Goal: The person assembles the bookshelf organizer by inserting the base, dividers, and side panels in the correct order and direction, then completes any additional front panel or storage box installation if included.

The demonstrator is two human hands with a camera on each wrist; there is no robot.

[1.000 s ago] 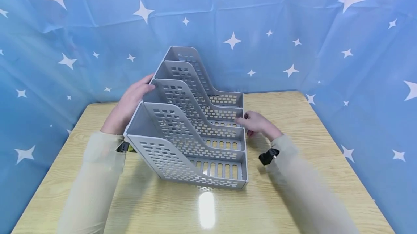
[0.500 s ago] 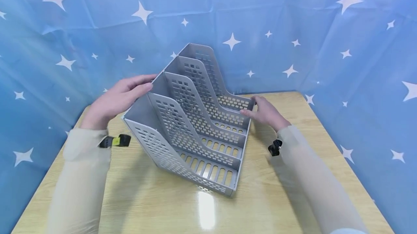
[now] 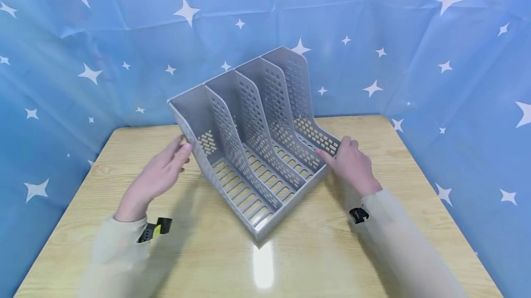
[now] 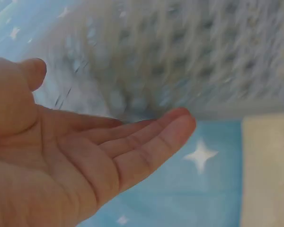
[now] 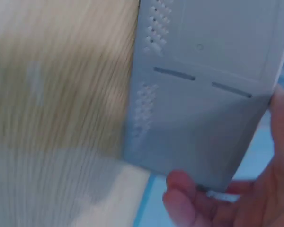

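A grey plastic file rack (image 3: 250, 120) with upright perforated dividers stands at an angle on the table, its low front facing the lower right. My left hand (image 3: 159, 173) is beside the rack's near left side panel. In the left wrist view its fingers (image 4: 149, 146) are extended under the blurred perforated panel; whether they touch it I cannot tell. With thumb over the rim, my right hand (image 3: 354, 164) grips the far right corner of the low front. The right wrist view shows that hand's fingertips (image 5: 180, 198) curled around the edge of the grey panel (image 5: 199, 137).
The rack stands on a light wood-grain table (image 3: 323, 261). Behind and on both sides hangs a blue curtain (image 3: 145, 44) with white stars. Dark bands with small black devices (image 3: 359, 215) sit on both wrists.
The rack has turned clockwise, its low front swinging from the right toward me. My left hand has moved from the tall back panel to the near side; my right hand has shifted right with the corner.
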